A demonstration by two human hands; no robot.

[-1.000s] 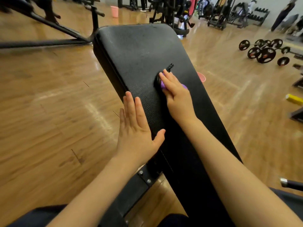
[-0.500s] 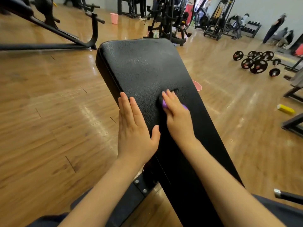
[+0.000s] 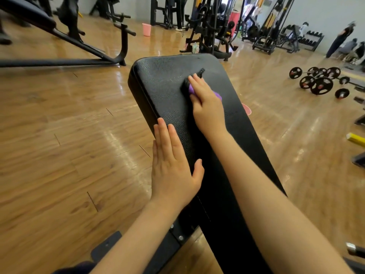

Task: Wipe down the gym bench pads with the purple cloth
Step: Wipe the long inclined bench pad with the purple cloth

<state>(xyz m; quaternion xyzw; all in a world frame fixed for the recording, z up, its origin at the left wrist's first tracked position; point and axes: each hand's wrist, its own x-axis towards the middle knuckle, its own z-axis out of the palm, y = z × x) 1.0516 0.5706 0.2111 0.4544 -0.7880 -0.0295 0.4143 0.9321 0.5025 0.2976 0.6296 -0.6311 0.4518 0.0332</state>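
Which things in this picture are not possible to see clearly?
- Purple cloth: head view, mostly hidden under the right hand.
- Bench pad: its near end is covered by the right forearm.
- Left hand: palm side hidden.
- Weight plates: markings too small.
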